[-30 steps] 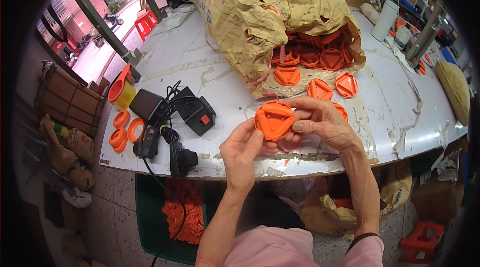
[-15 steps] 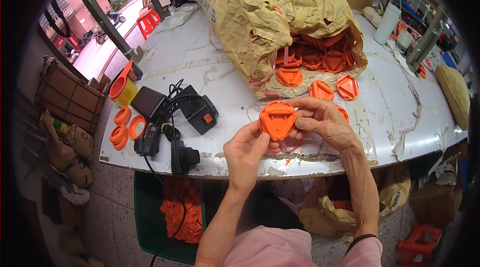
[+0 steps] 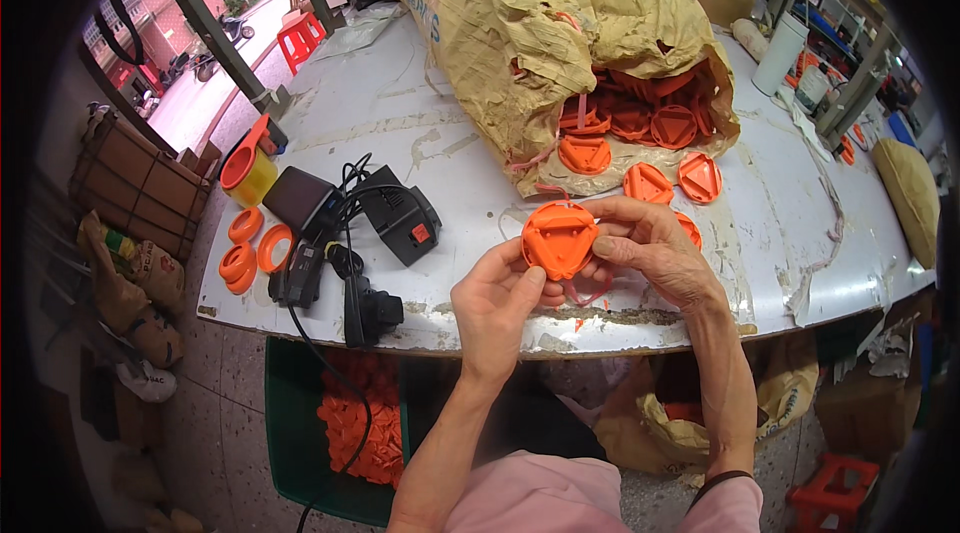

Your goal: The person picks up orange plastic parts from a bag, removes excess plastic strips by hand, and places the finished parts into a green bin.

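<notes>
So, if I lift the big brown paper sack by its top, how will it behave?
The paper sack looks crumpled and limp, so it would probably sag. Its open mouth faces the orange parts, so more would likely spill onto the table.

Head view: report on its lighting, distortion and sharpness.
Head view: even daylight, soft shadows, no harsh glare on the white table; fisheye bends the table edge and leaves a black rim in the corners; the orange plastic part between left hand and right hand is sharp, the far shelving softer.

Both hands (image 3: 580, 268) raised together, fingers (image 3: 640, 243) curled inward
</notes>
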The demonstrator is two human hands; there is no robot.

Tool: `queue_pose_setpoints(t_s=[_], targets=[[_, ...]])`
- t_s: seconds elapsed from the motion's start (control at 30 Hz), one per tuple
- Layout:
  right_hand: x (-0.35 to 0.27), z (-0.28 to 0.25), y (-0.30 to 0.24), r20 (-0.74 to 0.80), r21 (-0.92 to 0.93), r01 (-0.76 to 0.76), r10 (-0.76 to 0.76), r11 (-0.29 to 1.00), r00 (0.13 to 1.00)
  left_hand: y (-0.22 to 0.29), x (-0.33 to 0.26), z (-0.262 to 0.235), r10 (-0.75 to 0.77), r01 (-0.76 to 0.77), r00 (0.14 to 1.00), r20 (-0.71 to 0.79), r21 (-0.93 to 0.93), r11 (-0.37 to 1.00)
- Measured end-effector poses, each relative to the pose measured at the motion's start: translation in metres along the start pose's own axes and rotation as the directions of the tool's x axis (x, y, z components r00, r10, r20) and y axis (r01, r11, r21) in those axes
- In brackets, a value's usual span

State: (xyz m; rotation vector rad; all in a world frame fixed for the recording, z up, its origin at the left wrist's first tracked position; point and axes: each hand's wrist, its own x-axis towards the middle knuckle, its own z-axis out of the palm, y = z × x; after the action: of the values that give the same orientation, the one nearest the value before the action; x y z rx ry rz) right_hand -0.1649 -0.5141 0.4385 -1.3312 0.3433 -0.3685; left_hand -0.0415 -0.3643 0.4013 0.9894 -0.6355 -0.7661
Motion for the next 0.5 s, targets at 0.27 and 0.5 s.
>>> queue_pose_setpoints(t_s=[0.27, 0.5], targets=[[-0.0010, 0.0019, -0.0031, 0.071, -0.035, -0.016, 0.018, 0.999, 0.997, 0.0011, -0.0002, 0.0008, 0.001, 0.000, 1.000, -0.009, 0.028, 1.000], [-0.0015, 0.0042, -0.0023, 0.043, -0.029, -0.018, 0.019, 0.999, 0.999, 0.0017, -0.0013, 0.0079, 0.099, -0.096, 0.994, -0.042, 0.056, 0.994]])
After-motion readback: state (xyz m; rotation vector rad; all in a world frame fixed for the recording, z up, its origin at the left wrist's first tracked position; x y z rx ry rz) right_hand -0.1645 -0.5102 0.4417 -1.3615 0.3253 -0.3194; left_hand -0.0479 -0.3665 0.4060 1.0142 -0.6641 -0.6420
